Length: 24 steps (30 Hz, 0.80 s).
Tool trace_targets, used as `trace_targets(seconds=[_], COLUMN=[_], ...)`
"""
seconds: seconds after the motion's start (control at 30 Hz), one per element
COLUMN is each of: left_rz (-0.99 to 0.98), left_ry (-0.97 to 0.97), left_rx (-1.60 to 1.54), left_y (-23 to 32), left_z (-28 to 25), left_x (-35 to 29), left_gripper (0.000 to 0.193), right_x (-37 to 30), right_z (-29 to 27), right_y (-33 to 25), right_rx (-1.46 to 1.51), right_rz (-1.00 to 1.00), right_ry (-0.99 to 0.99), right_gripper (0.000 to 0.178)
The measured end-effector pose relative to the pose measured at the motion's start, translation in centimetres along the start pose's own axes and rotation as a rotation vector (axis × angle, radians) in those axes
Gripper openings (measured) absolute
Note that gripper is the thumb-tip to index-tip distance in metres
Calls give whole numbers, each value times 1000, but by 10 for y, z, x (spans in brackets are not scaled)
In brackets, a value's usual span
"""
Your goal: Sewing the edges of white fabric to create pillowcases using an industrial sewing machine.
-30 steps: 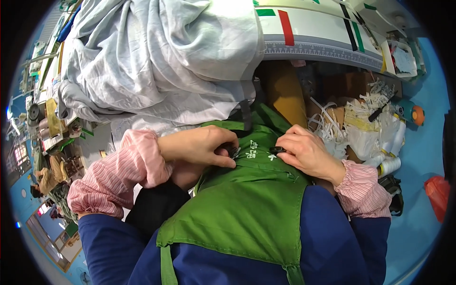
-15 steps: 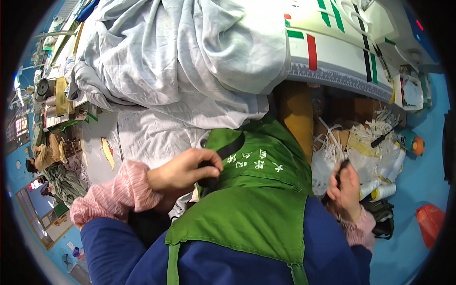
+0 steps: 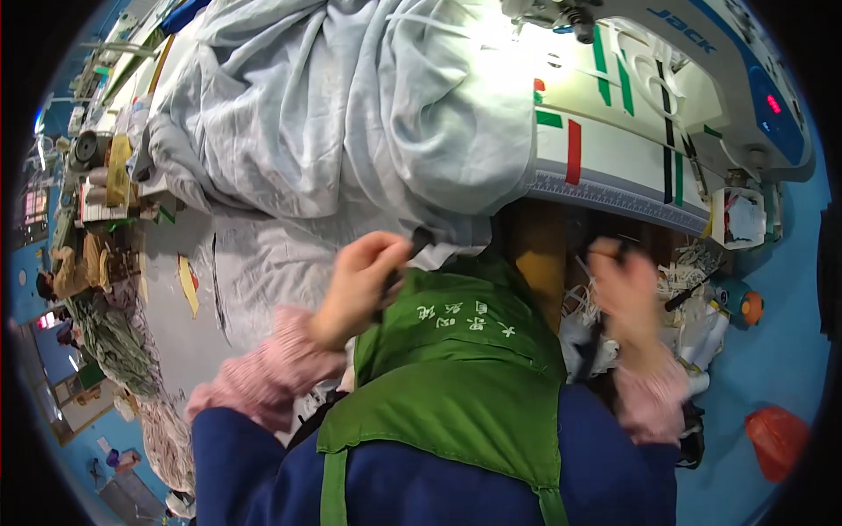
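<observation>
A dark strap (image 3: 405,260) lies at the top edge of the green apron (image 3: 456,368), pinched in the person's left hand (image 3: 355,285); its long axis runs up and to the right, from the palm toward the overhang of pale grey fabric (image 3: 351,114) heaped on the sewing table (image 3: 614,171). The left fingers are curled shut around the strap, the free end poking out above the fingertips. The right hand (image 3: 624,294) is raised well apart on the other side of the apron bib, blurred by motion; it seems to be closed on something thin and dark, but what it holds cannot be told. The strap thus sits wholly on the left side, much nearer the left hand than the right, with the bib between the two hands. Further out, a white sewing machine (image 3: 702,70) stands at the upper right, a tangle of white scraps (image 3: 693,272) hangs below the table edge, and an orange bag (image 3: 776,438) lies on the blue floor.
</observation>
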<state>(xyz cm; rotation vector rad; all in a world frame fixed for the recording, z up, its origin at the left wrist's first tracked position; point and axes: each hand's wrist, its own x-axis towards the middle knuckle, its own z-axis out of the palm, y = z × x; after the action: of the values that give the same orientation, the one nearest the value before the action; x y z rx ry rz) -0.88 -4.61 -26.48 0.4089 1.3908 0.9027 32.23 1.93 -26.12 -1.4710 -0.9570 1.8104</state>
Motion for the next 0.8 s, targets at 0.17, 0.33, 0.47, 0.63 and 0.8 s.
trace_targets(seconds=[0.17, 0.33, 0.47, 0.63, 0.8], left_rz=[-40, -43, -101, -120, 154], left_ry=[4, 31, 53, -119, -88], left_rx=[-186, -230, -274, -212, 964], left_y=[-51, -57, -61, -60, -5], left_z=[40, 41, 44, 21, -61], left_x=[10, 6, -1, 0, -14], left_gripper=[15, 19, 23, 28, 24], right_x=[19, 16, 13, 5, 3], right_z=[104, 115, 116, 117, 114], right_y=[31, 45, 53, 58, 60], right_rx=[-260, -475, -544, -630, -658], right_rz=[-341, -491, -618, -883, -905], right_ry=[-414, -521, -524, -475, -410], right_gripper=[19, 32, 31, 29, 21])
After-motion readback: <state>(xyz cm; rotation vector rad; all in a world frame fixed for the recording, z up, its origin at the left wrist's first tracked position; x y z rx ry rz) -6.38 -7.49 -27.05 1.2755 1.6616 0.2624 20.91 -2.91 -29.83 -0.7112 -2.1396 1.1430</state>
